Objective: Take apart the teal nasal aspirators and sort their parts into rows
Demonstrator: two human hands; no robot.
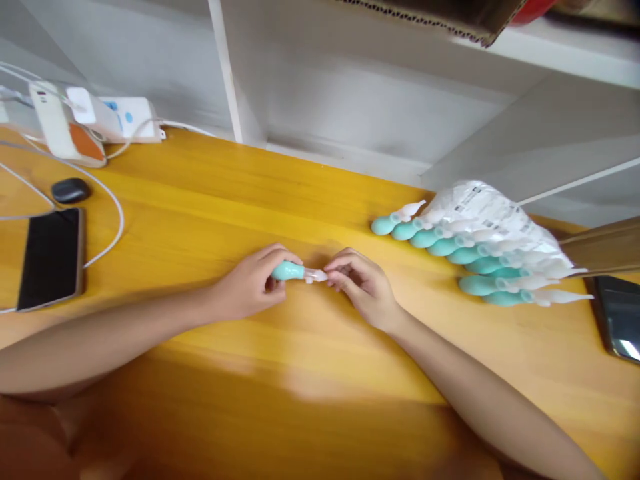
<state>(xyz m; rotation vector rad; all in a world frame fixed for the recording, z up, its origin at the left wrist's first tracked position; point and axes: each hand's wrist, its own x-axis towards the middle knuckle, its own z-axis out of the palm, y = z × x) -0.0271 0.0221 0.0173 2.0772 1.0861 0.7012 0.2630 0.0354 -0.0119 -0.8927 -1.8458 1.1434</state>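
The teal bulb piece (289,271) lay lengthwise between both hands, just above the yellow wooden table (310,347), near the middle of the view. The left hand (253,287) had its fingers curled round the rounded teal end, thumb underneath, so the grip was closed on it. The right hand (363,283) pinched the clear pale tip (316,275) at the other end, its fingertips drawn together on it and the other fingers loosely bent. Both forearms rested on or close over the tabletop; motion blur made it hard to tell which.

To the right, well apart from the hands, a row of like teal bulbs (465,257) with clear tips lay side by side in a slanted line, touching one another. A crumpled printed plastic bag (487,213) lay over their far ends. Beyond them at the right edge sat a dark phone (620,320), only partly in view.

At the left edge another phone (50,259) lay face up with its screen dark. A small dark oval case (71,190) sat just behind it, and a white cable (113,220) looped beside both. Further back stood a white power strip (120,119) with plugs, near the white shelf upright (226,73)
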